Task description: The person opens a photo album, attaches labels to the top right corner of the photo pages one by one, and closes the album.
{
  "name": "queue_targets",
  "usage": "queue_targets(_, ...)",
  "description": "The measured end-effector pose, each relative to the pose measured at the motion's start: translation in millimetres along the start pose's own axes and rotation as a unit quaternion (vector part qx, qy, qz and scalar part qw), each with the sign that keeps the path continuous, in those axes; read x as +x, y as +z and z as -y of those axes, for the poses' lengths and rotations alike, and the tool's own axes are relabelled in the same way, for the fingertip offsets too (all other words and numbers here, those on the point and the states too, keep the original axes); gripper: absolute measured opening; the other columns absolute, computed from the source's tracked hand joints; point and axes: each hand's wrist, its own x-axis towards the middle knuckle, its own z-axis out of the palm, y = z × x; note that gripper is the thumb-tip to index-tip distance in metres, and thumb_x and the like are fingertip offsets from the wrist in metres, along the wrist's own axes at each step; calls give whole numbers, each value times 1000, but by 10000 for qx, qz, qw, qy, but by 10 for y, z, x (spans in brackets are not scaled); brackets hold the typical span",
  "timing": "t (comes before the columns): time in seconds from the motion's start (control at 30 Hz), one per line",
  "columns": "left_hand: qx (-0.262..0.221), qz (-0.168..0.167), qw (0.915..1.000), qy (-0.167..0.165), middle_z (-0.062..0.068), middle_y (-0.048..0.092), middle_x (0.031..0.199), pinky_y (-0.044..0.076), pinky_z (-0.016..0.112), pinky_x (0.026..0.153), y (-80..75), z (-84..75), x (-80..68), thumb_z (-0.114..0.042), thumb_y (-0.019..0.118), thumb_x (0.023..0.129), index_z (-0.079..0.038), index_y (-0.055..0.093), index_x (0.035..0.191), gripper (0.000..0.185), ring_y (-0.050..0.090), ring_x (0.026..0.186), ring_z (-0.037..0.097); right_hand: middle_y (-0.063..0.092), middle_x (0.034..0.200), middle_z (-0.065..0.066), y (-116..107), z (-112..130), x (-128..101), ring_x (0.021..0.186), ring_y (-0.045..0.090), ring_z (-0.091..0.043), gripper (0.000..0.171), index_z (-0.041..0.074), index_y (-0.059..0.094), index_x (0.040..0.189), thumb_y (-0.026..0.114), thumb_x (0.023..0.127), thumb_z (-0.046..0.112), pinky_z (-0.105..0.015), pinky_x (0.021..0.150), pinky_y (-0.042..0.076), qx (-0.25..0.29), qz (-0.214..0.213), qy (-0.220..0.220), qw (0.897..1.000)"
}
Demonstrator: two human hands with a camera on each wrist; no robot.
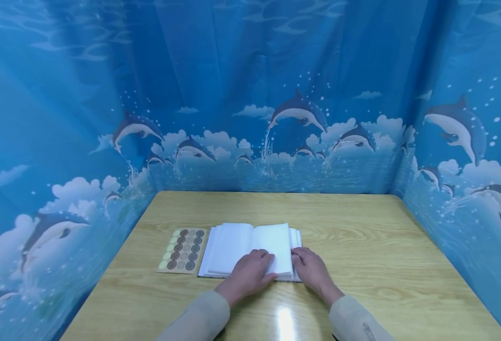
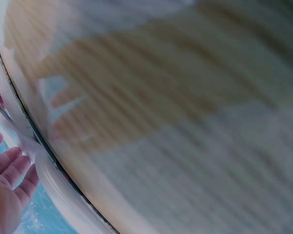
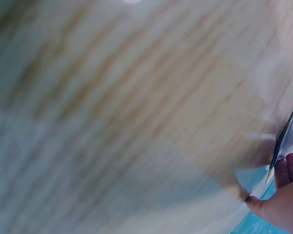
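Note:
An open notebook point(image 1: 233, 246) with blank white pages lies on the table. My left hand point(image 1: 252, 271) rests on its right-hand page, fingers spread, with the thumb near the bottom edge. In the left wrist view the left hand point(image 2: 7, 187) shows relaxed fingers beside the page block. My right hand point(image 1: 312, 270) touches the notebook's right edge with bent fingers. In the right wrist view the right hand point(image 3: 283, 204) has its fingertips at the cover edge, while the thumb meets the tabletop apart from them. Part of the right-hand page is hidden under my left hand.
A sheet of round stickers point(image 1: 182, 250), in brown, grey, tan and pale yellow, lies just left of the notebook. The wooden table point(image 1: 382, 237) is glossy. Blue dolphin-print curtains point(image 1: 233, 94) surround it at the back and sides.

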Motion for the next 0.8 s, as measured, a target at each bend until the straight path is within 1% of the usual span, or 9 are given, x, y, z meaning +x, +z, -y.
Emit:
queue_targets(0.2,-101,-102,9999,57,9,64,120,54,35,89,21,32,-12,-42,65,95,-9,62,128,47,62,107,23,59,131,-25,5,-1,-2,125,52,-45,32,-4,63,125,55,99,12,-58,108,37,33,10,-15,10000)
queue_targets(0.33,-111,-224,9997,-11,9,65,117,55,35,87,19,38,-15,-37,63,96,-9,63,128,43,63,104,23,59,131,-25,4,-1,-9,125,51,-45,32,-4,63,125,55,100,13,-58,108,37,52,23,21,10000)
queue_targets(0.43,-107,-281,9995,-58,9,65,116,55,34,86,9,35,-12,-36,64,96,-9,63,128,42,63,104,22,59,130,-25,2,-4,-15,124,52,-45,31,-5,64,124,55,99,11,-58,107,37,7,14,-41,10000)
queue_targets(0.63,-120,-191,9997,-44,8,66,117,55,33,87,-14,10,-8,-36,64,96,-9,63,128,42,63,105,22,58,132,-26,-7,-4,-27,124,51,-47,31,-5,63,125,57,97,9,-59,107,37,-2,65,-52,10000)
queue_targets(0.8,-106,-116,9999,-44,8,65,117,55,33,88,1,8,-2,-37,63,96,-10,62,129,43,62,106,21,57,133,-26,-16,9,-26,125,50,-46,32,-4,63,126,57,97,9,-59,107,37,-29,96,-9,9999)
